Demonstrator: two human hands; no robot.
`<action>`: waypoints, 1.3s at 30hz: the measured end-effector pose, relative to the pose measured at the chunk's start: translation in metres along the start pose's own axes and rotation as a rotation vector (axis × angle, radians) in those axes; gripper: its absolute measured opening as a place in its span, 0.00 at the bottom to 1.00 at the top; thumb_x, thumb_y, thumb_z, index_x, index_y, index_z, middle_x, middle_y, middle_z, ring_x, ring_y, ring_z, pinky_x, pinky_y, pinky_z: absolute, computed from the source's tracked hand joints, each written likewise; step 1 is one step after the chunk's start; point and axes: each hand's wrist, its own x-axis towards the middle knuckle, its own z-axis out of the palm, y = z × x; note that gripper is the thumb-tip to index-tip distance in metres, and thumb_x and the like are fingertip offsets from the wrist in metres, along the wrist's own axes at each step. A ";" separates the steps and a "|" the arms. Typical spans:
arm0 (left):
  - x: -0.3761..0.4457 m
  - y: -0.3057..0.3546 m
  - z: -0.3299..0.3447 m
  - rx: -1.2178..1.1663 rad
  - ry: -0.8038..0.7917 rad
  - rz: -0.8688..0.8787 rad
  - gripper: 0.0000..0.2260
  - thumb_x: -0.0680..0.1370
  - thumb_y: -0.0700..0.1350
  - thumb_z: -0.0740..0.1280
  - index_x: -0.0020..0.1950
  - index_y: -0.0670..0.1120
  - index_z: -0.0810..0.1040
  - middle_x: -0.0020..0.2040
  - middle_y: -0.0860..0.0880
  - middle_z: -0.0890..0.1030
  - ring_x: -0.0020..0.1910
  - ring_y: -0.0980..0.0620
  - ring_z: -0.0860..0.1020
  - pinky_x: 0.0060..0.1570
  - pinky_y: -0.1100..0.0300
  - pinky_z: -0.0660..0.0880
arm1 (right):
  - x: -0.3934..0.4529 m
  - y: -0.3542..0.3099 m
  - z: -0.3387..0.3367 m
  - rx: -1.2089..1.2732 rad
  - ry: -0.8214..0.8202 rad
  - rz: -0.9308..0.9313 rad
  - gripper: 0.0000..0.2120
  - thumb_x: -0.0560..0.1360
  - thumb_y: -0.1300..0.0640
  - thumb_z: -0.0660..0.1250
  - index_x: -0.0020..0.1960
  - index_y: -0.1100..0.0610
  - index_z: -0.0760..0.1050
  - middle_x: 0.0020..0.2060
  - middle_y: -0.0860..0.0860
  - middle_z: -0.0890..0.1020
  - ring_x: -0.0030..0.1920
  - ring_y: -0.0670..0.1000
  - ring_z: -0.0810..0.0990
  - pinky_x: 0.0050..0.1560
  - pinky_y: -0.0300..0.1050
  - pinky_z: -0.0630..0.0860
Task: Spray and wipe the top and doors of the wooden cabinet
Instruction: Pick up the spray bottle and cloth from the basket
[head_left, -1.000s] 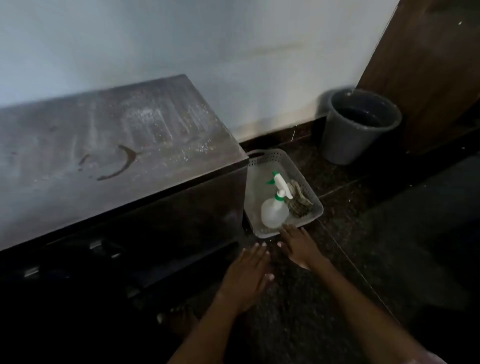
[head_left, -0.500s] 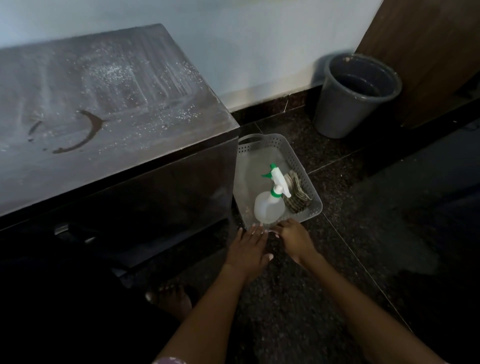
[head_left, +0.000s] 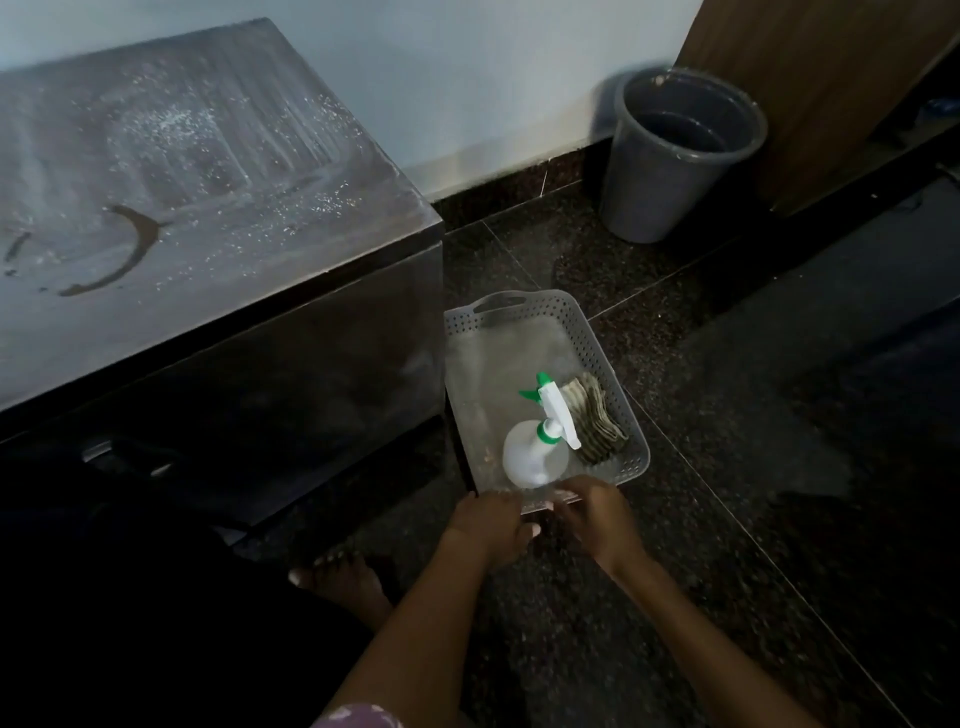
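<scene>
The dark wooden cabinet (head_left: 208, 218) fills the left, its top dusty with white specks and a curved dark streak. On the floor beside its right side stands a pale perforated plastic basket (head_left: 524, 312). Inside it lie a white spray bottle (head_left: 535, 457) with a green and white trigger head and a folded greenish cloth (head_left: 597, 421). My left hand (head_left: 485, 525) and my right hand (head_left: 597, 514) both rest on the basket's near rim, fingers curled over the edge.
A grey plastic bucket (head_left: 670, 161) stands against the white wall at the back right, next to a brown wooden door panel (head_left: 831, 78). The floor is dark speckled tile. My bare foot (head_left: 343, 577) is just left of my left arm.
Both hands moved forward from the floor to the basket's near rim and closed on it. The view dropped lower and nearer to the basket.
</scene>
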 end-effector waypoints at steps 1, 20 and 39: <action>0.001 0.001 -0.003 -0.018 0.039 -0.001 0.25 0.83 0.54 0.58 0.76 0.43 0.66 0.74 0.41 0.70 0.71 0.42 0.70 0.70 0.50 0.66 | 0.003 -0.002 -0.003 0.090 0.087 0.094 0.15 0.70 0.53 0.73 0.53 0.58 0.80 0.47 0.54 0.84 0.48 0.53 0.82 0.46 0.44 0.77; 0.009 0.026 -0.040 -0.571 0.353 0.017 0.29 0.80 0.43 0.66 0.79 0.46 0.58 0.75 0.45 0.70 0.72 0.45 0.69 0.67 0.54 0.67 | 0.059 -0.059 -0.038 0.047 0.313 0.101 0.11 0.72 0.50 0.69 0.43 0.57 0.82 0.36 0.52 0.83 0.36 0.52 0.80 0.35 0.48 0.76; 0.010 0.028 -0.044 -0.693 0.654 0.064 0.47 0.70 0.45 0.78 0.80 0.44 0.52 0.80 0.40 0.56 0.75 0.44 0.65 0.65 0.58 0.66 | 0.021 -0.102 -0.061 0.304 0.476 -0.044 0.04 0.70 0.55 0.73 0.43 0.54 0.82 0.36 0.47 0.82 0.36 0.44 0.80 0.38 0.44 0.78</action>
